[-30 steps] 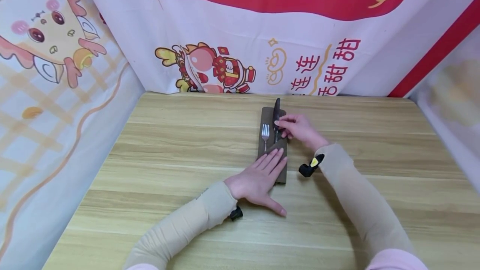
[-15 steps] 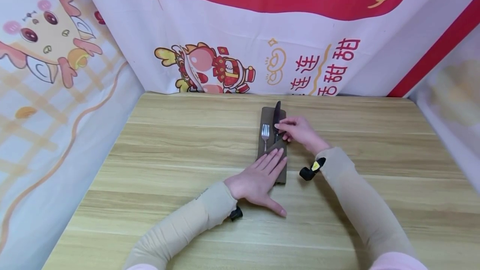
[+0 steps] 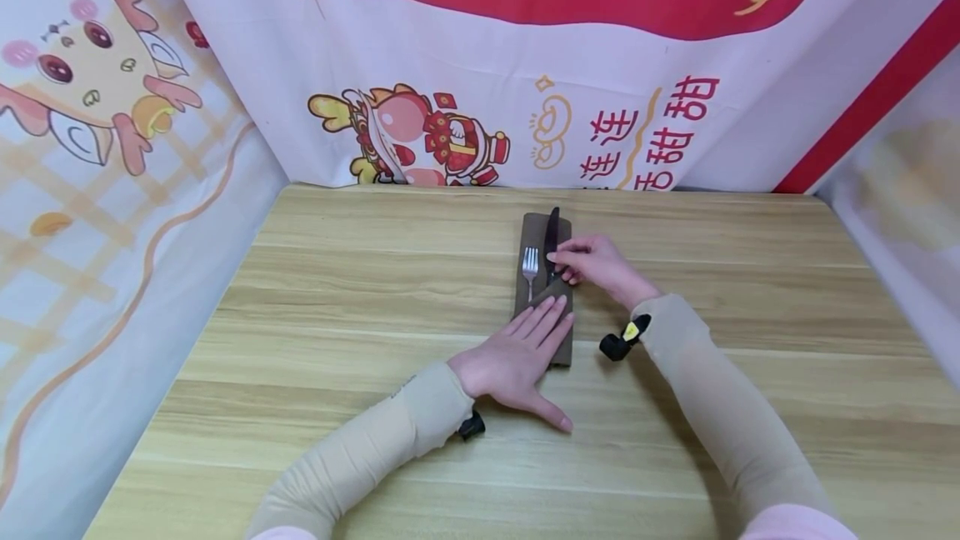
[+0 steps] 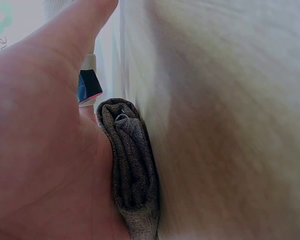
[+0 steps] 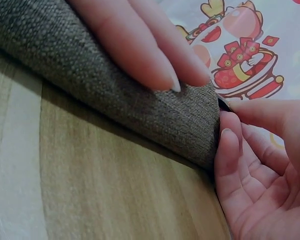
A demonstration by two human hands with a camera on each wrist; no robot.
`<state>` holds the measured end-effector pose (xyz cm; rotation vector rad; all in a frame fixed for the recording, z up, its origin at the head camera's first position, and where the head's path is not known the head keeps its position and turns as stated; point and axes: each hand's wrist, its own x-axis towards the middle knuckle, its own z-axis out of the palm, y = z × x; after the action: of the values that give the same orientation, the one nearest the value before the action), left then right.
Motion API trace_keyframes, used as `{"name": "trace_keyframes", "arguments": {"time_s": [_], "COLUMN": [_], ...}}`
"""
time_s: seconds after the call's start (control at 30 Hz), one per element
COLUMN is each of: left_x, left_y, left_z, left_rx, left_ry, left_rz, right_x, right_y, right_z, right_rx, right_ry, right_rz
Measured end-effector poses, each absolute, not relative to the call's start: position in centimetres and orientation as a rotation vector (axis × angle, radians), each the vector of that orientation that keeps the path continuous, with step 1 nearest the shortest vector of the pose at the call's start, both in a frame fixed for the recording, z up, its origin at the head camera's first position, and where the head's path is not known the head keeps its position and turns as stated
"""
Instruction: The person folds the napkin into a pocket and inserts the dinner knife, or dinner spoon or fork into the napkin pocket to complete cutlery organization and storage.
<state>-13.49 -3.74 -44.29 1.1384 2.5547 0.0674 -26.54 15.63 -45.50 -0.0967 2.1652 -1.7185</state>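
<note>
A dark grey-brown cloth napkin (image 3: 534, 227), folded into a long narrow pocket, lies on the wooden table. Out of its slanted opening stick a silver fork (image 3: 530, 263), tines away from me, and beside it a dark knife (image 3: 552, 232). My right hand (image 3: 598, 265) pinches the knife between thumb and fingers at the pocket's edge; the knife's lower part is hidden in the cloth. My left hand (image 3: 513, 365) lies flat, fingers spread, pressing the napkin's near half. The layered folds of the napkin (image 4: 132, 165) show beside my palm in the left wrist view.
The wooden table (image 3: 360, 273) reaches back to a white and red printed cloth backdrop (image 3: 480, 48). Another printed cloth (image 3: 112, 190) hangs along the left side. A small black wrist camera (image 3: 618, 346) projects beside my right wrist.
The knife has slid a little toward me, deeper into the napkin pocket, with my right hand moving along with it. My left hand, the fork and the napkin stay in place.
</note>
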Motion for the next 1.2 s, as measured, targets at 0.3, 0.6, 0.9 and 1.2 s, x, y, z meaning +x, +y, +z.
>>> {"name": "trace_keyframes", "arguments": {"time_s": [0.3,0.6,0.9,1.2], "left_x": [-13.2,-13.3,-13.3,-13.5], "left_y": [-3.8,-3.8,-3.8,-3.7], "left_z": [-43.3,-43.6,-44.0,-44.5], "left_rx": [1.153,1.148,1.154,1.148], "left_ry": [2.568,2.567,2.579,2.587], "left_rz": [0.035,0.035,0.035,0.019], "right_x": [-26.4,-26.2,-26.2,-26.7], "right_y": [15.8,15.6,15.6,15.4], "right_z": [-45.1,-44.8,-44.8,-45.1], "right_rx": [-0.086,-0.07,-0.001,0.113], "right_ry": [2.141,2.14,2.095,2.072], "right_rz": [-1.695,-1.689,-1.737,-1.764]}}
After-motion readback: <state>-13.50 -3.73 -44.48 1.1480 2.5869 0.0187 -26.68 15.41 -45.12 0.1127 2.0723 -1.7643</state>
